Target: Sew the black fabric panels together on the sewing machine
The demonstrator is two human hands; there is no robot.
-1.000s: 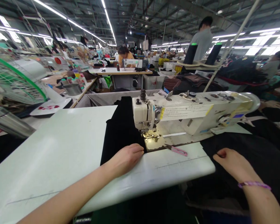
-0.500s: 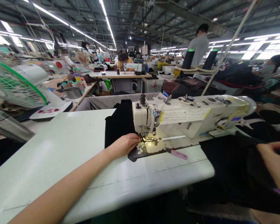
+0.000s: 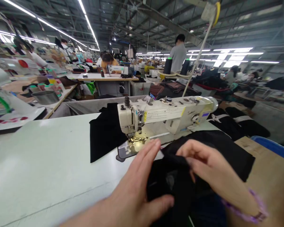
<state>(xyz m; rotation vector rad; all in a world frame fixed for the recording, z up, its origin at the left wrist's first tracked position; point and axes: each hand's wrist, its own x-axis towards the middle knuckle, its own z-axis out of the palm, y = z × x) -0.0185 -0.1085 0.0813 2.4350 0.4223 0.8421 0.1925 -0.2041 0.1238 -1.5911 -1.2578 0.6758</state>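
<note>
My left hand [image 3: 142, 186] is spread in front of the sewing machine, thumb apart from the fingers, beside a black cloth [image 3: 177, 183]. My right hand [image 3: 201, 160], with a purple bracelet at the wrist, pinches the upper part of that cloth. The cloth hangs over the table's front edge and stretches right past the machine. Behind my hands stands the white sewing machine [image 3: 165, 113], its lamp lighting the needle plate. Another black piece [image 3: 106, 129] lies left of the needle, on the pale table [image 3: 49, 157]. A white stick [image 3: 159, 135] rests on the machine bed.
Part of a white fan [image 3: 2, 94] and a metal bowl [image 3: 45, 97] are at the left. Two dark thread cones [image 3: 168, 65] stand behind the machine. Black bundles [image 3: 248, 121] and a wooden surface [image 3: 269, 170] are at the right. Several people work farther back.
My left hand has left the needle area and moved right and nearer, opening. My right hand has brought black cloth in from the right. The view has turned right.
</note>
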